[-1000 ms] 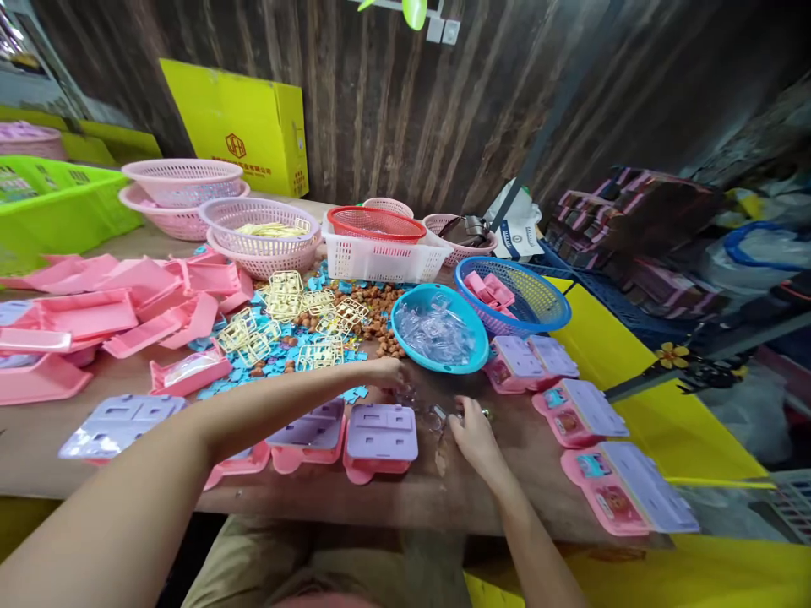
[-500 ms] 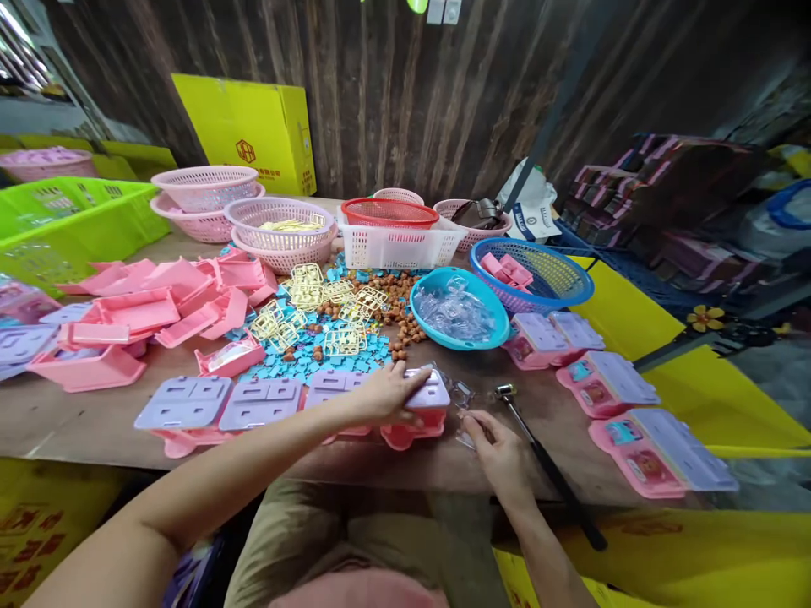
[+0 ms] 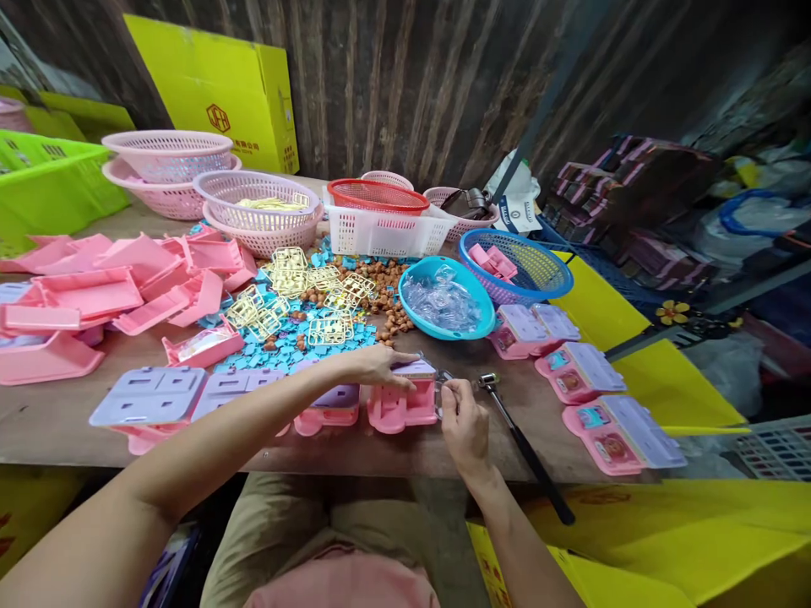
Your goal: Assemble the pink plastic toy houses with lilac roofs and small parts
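Green crate (image 3: 76,203), cut off at left. Lidded boxes (image 3: 152,395), row partly hidden by left forearm (image 3: 247,429). Left hand (image 3: 378,366) grips pink box (image 3: 402,409) near table (image 3: 538,405) front. Right hand (image 3: 465,422), curled closed beside it; contents indistinct. Black-handled tool (image 3: 536,464), right.

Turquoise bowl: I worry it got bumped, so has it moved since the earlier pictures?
No, not in any direction I can see: the turquoise bowl still overlaps the near left side of the blue basket as before.
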{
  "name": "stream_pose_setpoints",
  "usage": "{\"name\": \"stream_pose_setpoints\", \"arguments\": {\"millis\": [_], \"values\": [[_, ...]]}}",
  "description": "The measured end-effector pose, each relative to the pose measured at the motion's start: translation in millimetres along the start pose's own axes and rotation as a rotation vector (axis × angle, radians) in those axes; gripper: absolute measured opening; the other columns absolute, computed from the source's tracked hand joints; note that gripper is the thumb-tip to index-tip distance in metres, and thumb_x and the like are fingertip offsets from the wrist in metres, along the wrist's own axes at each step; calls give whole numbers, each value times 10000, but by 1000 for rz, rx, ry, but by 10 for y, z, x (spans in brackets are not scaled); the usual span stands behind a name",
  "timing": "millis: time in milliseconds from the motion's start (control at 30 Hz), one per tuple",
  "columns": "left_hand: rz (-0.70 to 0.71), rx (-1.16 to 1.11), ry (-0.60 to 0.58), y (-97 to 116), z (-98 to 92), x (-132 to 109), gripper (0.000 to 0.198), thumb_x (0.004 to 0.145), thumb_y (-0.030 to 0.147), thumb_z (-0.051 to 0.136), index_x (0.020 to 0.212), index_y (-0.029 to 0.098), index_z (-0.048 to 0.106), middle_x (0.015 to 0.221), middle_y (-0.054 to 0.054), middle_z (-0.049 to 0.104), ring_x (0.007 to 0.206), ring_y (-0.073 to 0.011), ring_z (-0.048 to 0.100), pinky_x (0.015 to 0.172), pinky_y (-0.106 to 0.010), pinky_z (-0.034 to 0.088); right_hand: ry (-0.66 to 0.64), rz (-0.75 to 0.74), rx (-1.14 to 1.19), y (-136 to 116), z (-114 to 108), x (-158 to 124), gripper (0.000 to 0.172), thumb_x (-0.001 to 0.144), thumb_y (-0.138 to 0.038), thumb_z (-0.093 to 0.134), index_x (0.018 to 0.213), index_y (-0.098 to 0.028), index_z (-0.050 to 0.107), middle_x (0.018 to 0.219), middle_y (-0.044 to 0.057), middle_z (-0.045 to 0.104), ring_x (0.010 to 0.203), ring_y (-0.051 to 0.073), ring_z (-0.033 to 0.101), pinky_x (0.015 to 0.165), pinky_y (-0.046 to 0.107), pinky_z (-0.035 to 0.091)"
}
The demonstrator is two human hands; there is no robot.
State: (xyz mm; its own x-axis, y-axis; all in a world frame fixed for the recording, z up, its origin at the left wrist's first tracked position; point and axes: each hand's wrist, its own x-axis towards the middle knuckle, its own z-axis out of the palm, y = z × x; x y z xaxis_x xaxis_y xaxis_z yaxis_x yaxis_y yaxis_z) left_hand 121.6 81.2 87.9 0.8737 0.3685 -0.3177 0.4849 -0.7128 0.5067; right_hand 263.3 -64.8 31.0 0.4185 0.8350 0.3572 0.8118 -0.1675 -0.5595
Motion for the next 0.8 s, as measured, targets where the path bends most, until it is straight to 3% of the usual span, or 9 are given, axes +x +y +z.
{"name": "stream_pose_setpoints", "arguments": {"millis": [333,600,700,800], "values": [[52,56,-12,-61,-16,60,704,801,561,488,1404,236,328,1033,-84,673,831,-218,622,663,-231,387,-65,37,-373,-149,72,-12,241,907,-262,323,868,-166,541,537,57,595,478,189,582,446,248,235],[23,25,-55,-49,-58,41,692,816,538,497,1405,218,325,1054,-87,667,864,-204,619,697,-230,411,-112,67,-501,-284,114,30,275,917,-233,302,922,-130,557,601,114,640,501,210,598,470,265,311],[0,53,-65,-59,-45,18,710,835,578,437,1417,199,297,1112,-139,646,950,-247,608,749,-271,428,-128,-22,-371,-241,51,-9,334,923,-359,296,932,-139,548,669,106,649,588,220,616,517,281,391],[26,15,-87,-68,-22,-19,711,868,602,323,1436,182,241,1245,-179,567,1081,-280,562,845,-320,420,-83,-107,-10,-131,46,-109,444,900,-492,315,1099,-150,515,985,145,636,892,249,607,735,369,475]]}}
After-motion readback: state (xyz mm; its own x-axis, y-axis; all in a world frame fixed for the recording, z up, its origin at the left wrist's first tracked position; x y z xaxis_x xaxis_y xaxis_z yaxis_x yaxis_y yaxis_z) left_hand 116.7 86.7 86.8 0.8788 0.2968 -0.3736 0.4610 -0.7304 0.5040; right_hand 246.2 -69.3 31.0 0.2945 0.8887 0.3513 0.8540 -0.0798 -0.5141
